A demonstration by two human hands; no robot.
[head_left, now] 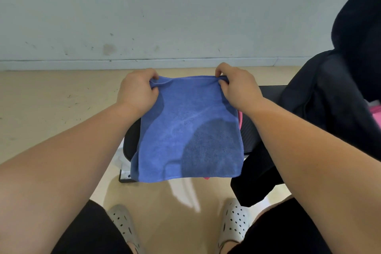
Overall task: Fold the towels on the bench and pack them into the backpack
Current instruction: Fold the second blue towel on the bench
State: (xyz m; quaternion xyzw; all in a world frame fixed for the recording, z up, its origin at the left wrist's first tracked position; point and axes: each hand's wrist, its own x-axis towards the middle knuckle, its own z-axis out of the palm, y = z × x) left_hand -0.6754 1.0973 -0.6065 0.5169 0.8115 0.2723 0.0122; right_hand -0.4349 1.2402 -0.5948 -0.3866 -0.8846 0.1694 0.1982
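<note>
Left grip: left hand (137,90), fingers curled, pinching top left corner of blue towel (185,130). Between grips: top hem pulled taut. Below grips: towel hanging flat over black bench (250,130), bottom edge past its near side. Right grip: right hand (237,88) pinching top right corner the same way. Right of that grip: black backpack (329,105) over bench end, pink patch (375,112) at frame edge.

Plain indoor room: scuffed pale wall (144,16), skirting strip (82,65), smooth beige floor (51,99), black padded bench (250,136).
</note>
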